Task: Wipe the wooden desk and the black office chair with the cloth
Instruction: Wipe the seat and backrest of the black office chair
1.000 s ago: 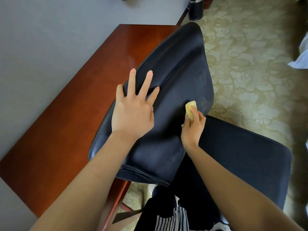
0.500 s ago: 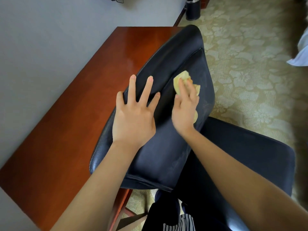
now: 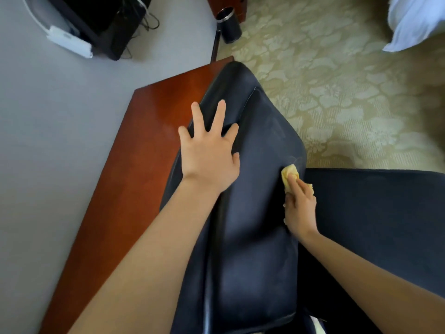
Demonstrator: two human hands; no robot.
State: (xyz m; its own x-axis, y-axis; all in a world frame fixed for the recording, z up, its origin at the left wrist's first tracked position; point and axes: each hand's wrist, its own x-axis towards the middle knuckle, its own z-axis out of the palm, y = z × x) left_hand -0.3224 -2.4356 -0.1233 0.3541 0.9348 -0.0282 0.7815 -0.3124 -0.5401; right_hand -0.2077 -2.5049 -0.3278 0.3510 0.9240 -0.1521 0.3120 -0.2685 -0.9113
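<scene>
**A:** From the head view, how does the black office chair (image 3: 252, 189) lie?

**B:** Its backrest runs lengthwise away from the viewer. The top end points far, over the edge of the wooden desk (image 3: 144, 153).

**A:** And the hands?

**B:** The left hand (image 3: 209, 160) lies flat on the backrest, fingers spread wide and holding nothing. The right hand (image 3: 299, 208) grips the bunched yellow cloth (image 3: 290, 174) against the backrest's right edge.

Soft, even daylight is filling the room; a faint shadow is falling under the left hand (image 3: 209, 160). Counter (image 3: 144, 145) is showing a pale sheen near its far end, chair (image 3: 260, 213) is catching dull streaky highlights. Wide-angle lens is bending the edges. Carpet (image 3: 337, 80) at right is looking smeared.
</scene>
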